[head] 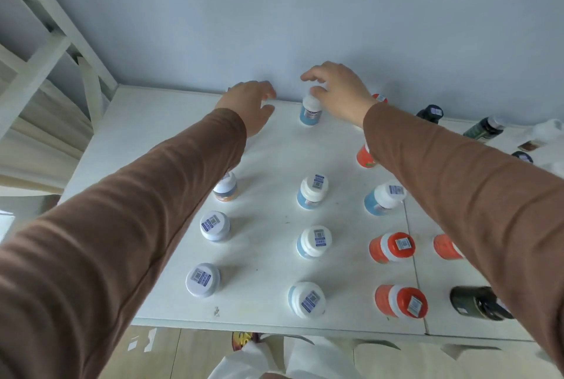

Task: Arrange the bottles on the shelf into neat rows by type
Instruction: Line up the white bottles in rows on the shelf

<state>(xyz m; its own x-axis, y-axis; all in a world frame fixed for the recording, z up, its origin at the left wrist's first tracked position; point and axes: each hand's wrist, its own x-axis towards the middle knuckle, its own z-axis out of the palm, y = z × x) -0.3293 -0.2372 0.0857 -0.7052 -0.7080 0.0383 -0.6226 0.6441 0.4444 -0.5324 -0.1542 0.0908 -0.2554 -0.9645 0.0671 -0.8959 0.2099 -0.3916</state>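
We see the right hand [338,93] at the back of the white shelf [268,152], fingers [317,92] curled round the white cap of a blue bottle [310,111] standing upright by the wall. Left hand [250,104] fingers: can't tell, something white barely shows behind them. Other bottles stand in rows: white-capped [215,225], blue [314,241], orange [392,246] (contents not visible).

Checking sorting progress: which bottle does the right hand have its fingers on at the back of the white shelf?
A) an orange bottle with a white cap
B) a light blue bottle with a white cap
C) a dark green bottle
B: the right hand curls over the white cap of the light blue bottle near the wall.
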